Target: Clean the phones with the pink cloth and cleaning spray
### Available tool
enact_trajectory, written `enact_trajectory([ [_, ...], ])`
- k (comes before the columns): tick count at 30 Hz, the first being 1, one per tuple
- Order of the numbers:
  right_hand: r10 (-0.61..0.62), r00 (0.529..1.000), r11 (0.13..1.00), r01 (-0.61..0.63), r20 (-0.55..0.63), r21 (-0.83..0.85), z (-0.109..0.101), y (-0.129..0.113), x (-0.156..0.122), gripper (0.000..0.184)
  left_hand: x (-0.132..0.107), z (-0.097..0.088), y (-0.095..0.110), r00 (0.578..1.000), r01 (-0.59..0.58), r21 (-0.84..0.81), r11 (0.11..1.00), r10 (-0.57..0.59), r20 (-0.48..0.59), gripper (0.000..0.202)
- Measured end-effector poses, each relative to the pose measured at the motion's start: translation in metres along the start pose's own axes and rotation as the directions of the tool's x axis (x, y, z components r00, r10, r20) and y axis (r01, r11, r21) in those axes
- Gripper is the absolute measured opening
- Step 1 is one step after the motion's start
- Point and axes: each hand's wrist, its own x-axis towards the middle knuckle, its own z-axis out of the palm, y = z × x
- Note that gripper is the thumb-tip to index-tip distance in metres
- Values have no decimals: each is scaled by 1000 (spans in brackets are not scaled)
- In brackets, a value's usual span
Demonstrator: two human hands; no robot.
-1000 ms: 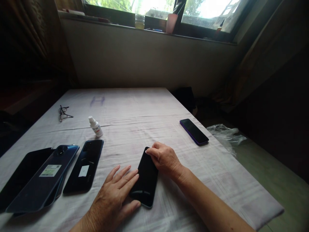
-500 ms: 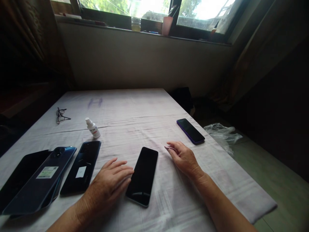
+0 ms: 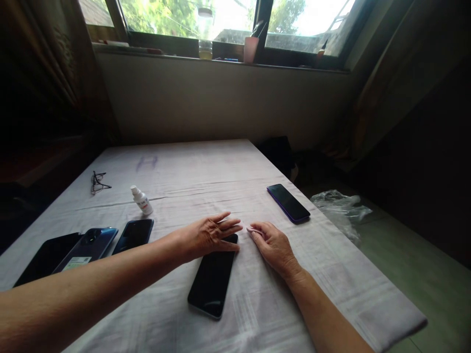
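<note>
A black smartphone (image 3: 213, 287) lies face up on the cloth-covered table in front of me. Over its far end, my left hand (image 3: 217, 233) is open with the fingers stretched to the right; whether it touches the glass I cannot tell. To the right of the phone, my right hand (image 3: 272, 245) rests near the tabletop, its fingers closed on a small pale pink cloth (image 3: 253, 230). Only a thin edge of that cloth shows.
Several phones (image 3: 96, 241) lie at the left, partly behind my left forearm. Beyond them stand a white bottle (image 3: 142, 202) and glasses (image 3: 98, 182). A purple-edged phone (image 3: 289, 203) lies near the table's right edge, with a plastic bag (image 3: 340, 211) on the floor below.
My left hand has moved right and away from me, from the phone's left side to over its far end. My right hand stays closed on the cloth. The view has tilted slightly up.
</note>
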Motion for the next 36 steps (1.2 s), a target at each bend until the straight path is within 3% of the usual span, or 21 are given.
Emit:
enact_trajectory([
  [5,9,1000,999,-9,-2,31,-1,0,0,22,-12,-10,-13,989,125,-34,992,-122,84,40],
  [8,16,1000,998,-15,-10,57,-2,1,1,24,-34,-22,-19,955,262,-49,964,-252,158,57],
  [10,17,1000,997,-15,-14,75,-2,2,1,24,-48,-27,-17,920,356,-58,933,-339,195,52],
  [12,16,1000,996,-14,-18,89,-3,1,1,24,-60,-28,-5,876,457,-49,888,-440,196,44],
  [15,17,1000,995,-14,-27,101,-7,-7,-2,22,-70,-20,27,794,600,-15,800,-594,131,50],
  [19,-64,998,993,62,17,100,-11,-30,-14,15,-82,11,79,697,717,0,697,-717,22,61],
  [20,-102,994,992,97,48,85,-11,-35,-18,14,-87,20,90,660,749,-8,662,-747,-84,65],
  [22,-144,984,989,139,107,46,-10,-43,-26,13,-98,35,107,625,763,-35,645,-751,-211,79],
  [24,-154,978,988,156,142,1,-7,-46,-32,14,-108,44,116,629,746,-71,663,-735,-253,85],
  [30,-175,975,969,195,136,-151,2,-52,-45,18,-123,43,118,593,741,-174,649,-753,-285,66],
  [36,-267,952,947,288,147,-141,10,-74,-56,21,-119,47,120,568,736,-220,640,-761,-314,61],
])
